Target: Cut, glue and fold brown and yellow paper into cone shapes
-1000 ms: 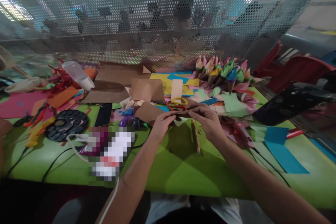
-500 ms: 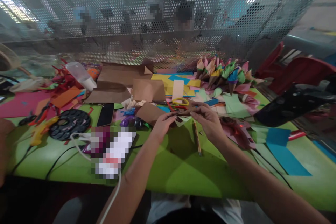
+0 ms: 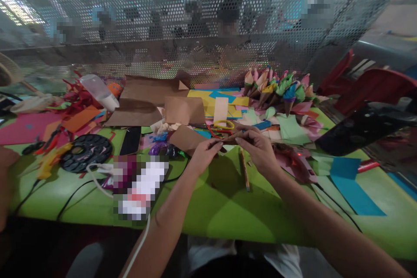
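Observation:
Both my hands pinch one small piece of brown paper, held between them just above the green table. My left hand is closed on its left end, with thumb and fingers together. At the other end, my right hand grips it between thumb and fingertips; part of the paper is hidden behind the fingers. A pencil lies on the table just below my right hand. Right behind the paper are scissors with yellow handles. A glue gun with a red light rests to the right of my right hand.
Several small paper cones stand clustered at the back right. Brown sheets lean near the perforated screen. On the left lie a phone, a black round palette and a yellow glue gun. A dark bottle lies right.
My hands stay in nearly the same place, and the brown paper between them is tilted slightly differently. The view has shifted a little; nothing has been let go.

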`<move>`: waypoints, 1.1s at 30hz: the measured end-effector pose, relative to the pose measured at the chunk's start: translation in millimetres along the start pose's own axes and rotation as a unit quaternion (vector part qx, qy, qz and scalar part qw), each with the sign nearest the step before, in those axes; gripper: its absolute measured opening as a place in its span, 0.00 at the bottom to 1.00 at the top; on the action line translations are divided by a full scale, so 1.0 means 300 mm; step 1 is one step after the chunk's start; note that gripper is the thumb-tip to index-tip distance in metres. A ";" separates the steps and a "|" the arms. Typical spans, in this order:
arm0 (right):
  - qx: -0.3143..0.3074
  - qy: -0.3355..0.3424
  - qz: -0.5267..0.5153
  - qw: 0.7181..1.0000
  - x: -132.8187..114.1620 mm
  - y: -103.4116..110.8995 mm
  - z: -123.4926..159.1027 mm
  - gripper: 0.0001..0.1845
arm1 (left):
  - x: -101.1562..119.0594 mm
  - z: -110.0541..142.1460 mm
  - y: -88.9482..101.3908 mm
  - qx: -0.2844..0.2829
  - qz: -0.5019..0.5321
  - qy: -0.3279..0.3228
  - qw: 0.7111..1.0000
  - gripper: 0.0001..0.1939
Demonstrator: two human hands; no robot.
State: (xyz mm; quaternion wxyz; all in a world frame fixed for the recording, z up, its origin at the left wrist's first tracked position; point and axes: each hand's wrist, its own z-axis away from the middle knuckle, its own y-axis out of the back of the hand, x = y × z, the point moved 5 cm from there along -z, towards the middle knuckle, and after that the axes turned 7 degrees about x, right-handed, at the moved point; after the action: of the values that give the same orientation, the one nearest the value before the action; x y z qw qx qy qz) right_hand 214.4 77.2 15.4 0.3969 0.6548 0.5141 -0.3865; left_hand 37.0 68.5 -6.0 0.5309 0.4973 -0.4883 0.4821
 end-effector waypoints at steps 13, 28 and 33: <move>0.010 0.013 0.017 1.000 0.010 0.004 -0.002 0.05 | 0.009 0.004 -0.001 -0.011 -0.072 -0.022 0.997 0.14; -0.043 -0.135 -0.099 0.985 0.075 -0.001 -0.026 0.13 | 0.008 -0.006 0.040 0.023 -0.072 -0.025 0.997 0.13; -0.045 -0.150 -0.117 0.981 0.079 -0.006 -0.020 0.13 | 0.017 -0.005 0.044 0.024 -0.039 -0.008 0.999 0.12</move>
State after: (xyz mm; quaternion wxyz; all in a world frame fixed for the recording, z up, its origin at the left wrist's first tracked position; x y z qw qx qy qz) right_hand 217.5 91.5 -4.2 0.4505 0.5062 0.5388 -0.5006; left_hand 24.1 70.8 -0.2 0.5330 0.5323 -0.4609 0.4692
